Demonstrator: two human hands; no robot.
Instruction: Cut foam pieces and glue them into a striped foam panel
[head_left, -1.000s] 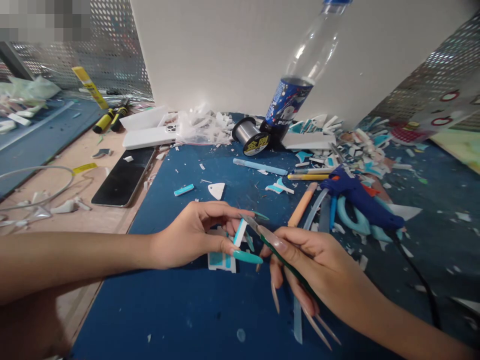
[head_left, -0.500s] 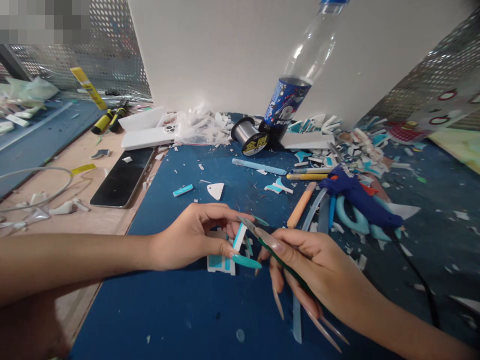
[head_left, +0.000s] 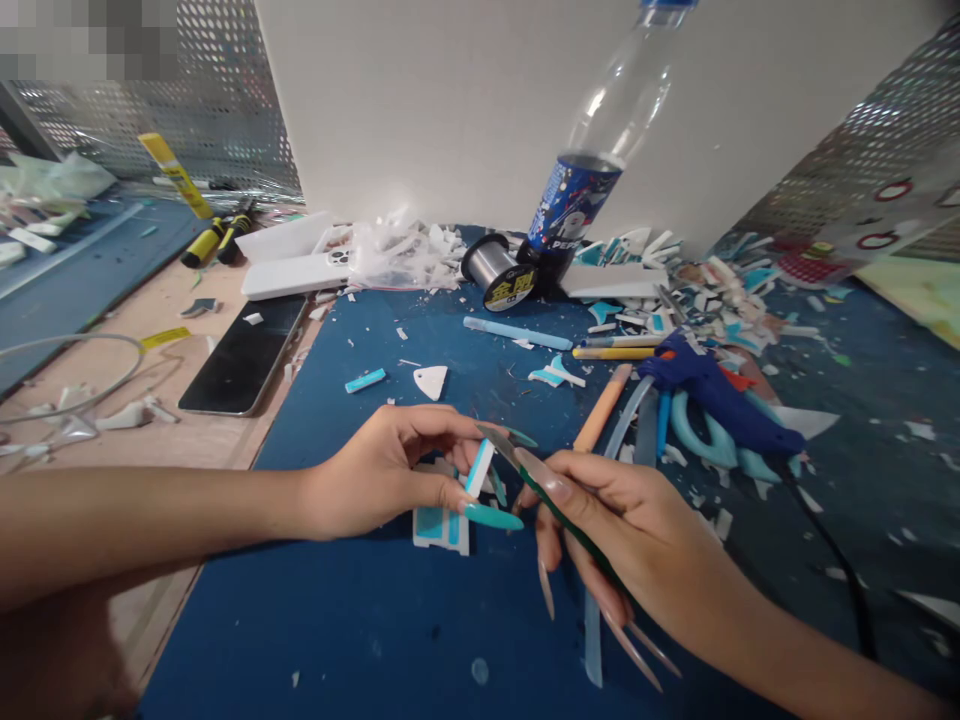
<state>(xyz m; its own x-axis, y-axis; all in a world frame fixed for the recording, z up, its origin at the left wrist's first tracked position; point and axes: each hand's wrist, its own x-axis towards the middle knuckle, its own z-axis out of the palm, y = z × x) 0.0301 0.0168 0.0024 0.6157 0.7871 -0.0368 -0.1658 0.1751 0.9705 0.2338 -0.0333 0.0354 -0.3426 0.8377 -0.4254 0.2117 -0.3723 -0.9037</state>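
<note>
My left hand (head_left: pixel 382 470) pinches a small white and blue foam strip (head_left: pixel 480 467) between thumb and fingers, just above the blue cutting mat (head_left: pixel 360 620). My right hand (head_left: pixel 622 540) grips a thin green-handled knife (head_left: pixel 555 510) like a pen. Its metal tip touches the upper end of the strip. Under my left fingers a larger white and teal foam piece (head_left: pixel 441 523) lies flat on the mat.
A blue glue gun (head_left: pixel 712 395) with its black cord lies to the right, beside teal scissors and several pens. A clear bottle (head_left: pixel 585 190), a spool of line (head_left: pixel 499 270) and foam scraps stand at the back. A black phone (head_left: pixel 244 355) lies at left.
Almost nothing has moved. My right hand has shifted very slightly, and the knife tip stays at the strip.
</note>
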